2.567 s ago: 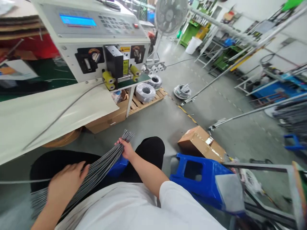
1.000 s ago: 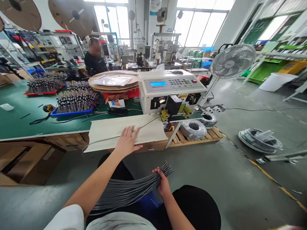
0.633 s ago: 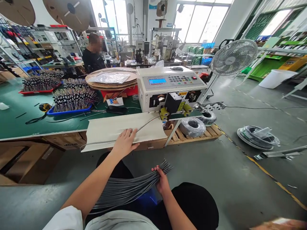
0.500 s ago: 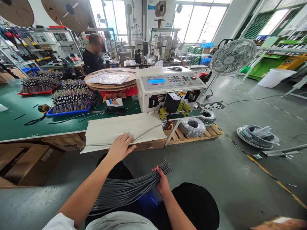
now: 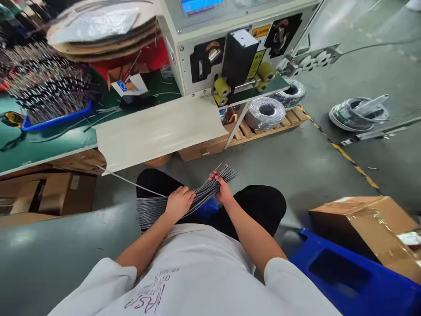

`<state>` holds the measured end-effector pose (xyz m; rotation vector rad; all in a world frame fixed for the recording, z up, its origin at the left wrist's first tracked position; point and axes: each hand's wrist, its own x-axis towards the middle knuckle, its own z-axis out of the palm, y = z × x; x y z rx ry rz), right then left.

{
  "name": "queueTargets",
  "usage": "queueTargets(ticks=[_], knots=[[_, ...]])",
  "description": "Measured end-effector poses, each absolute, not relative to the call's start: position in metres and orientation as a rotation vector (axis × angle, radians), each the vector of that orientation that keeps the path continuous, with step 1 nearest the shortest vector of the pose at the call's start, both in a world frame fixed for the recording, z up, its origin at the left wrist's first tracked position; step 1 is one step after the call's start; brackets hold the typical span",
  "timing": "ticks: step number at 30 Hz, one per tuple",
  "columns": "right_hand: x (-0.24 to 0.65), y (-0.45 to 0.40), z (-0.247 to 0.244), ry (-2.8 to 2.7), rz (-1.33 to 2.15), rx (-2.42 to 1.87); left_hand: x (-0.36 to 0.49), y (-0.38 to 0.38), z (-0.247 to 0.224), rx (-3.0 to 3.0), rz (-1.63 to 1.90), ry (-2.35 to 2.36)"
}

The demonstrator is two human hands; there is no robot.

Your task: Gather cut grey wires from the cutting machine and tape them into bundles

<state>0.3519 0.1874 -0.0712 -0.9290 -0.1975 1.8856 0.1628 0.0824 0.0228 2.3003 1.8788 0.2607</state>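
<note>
A bundle of grey cables lies across my lap, its cut ends fanned out at the right. My right hand is closed round the bundle near those ends. My left hand is closed on a single grey cable on top of the bundle. That cable's long tail sticks out to the left, past the edge of the cream sheet tray. Above the tray stands the cable cutting machine with yellow rollers; no cable shows on the tray.
On the green bench, a blue tray holds many short wires, beside a stack of cardboard discs. Cable coils lie on a pallet under the machine. Cardboard boxes stand left; a blue stool and carton are right.
My left hand has come off the tray down to the bundle, bringing a cable with it. The right hand still holds the bundle. The view has tilted down.
</note>
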Motion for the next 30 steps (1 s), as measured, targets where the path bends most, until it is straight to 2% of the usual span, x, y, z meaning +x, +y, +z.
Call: queueTargets(ticks=[19,30], knots=[[0.349,0.182,-0.066,-0.173,1.768,-0.922,0.166,0.095,0.017,2.304,0.183,1.918],[0.352,0.186,-0.065,-0.118,1.798,-0.859,0.062,0.039,0.030,1.983,0.171,2.505]])
